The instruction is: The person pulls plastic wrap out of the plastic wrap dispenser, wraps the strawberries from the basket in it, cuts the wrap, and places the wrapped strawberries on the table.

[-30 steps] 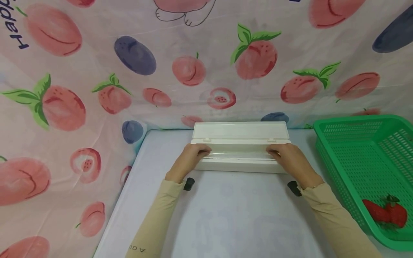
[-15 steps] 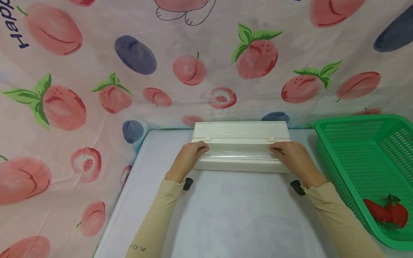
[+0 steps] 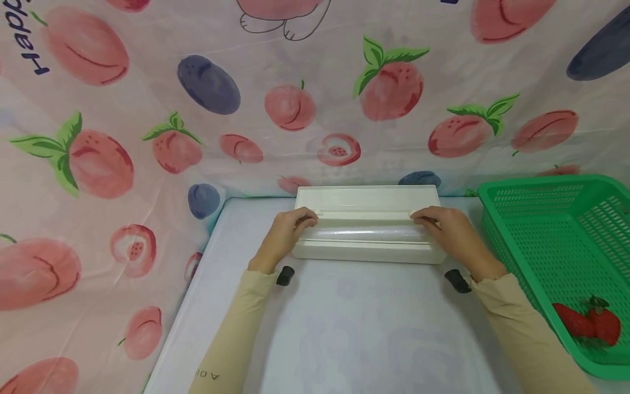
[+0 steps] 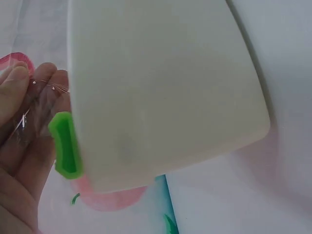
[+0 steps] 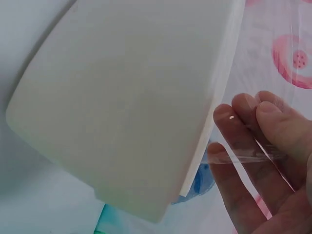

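Both hands, left (image 3: 284, 235) and right (image 3: 450, 232), pinch film (image 3: 364, 234) over white box (image 3: 366, 250); long axis left-right.

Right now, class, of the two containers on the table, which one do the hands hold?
The long white box with its lid open, a hand at each end: left hand, right hand. The green basket stands apart, untouched.

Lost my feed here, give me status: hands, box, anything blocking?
Left hand and right hand each pinch clear film at the ends of the open white dispenser box. Green basket sits right, clear of the work.
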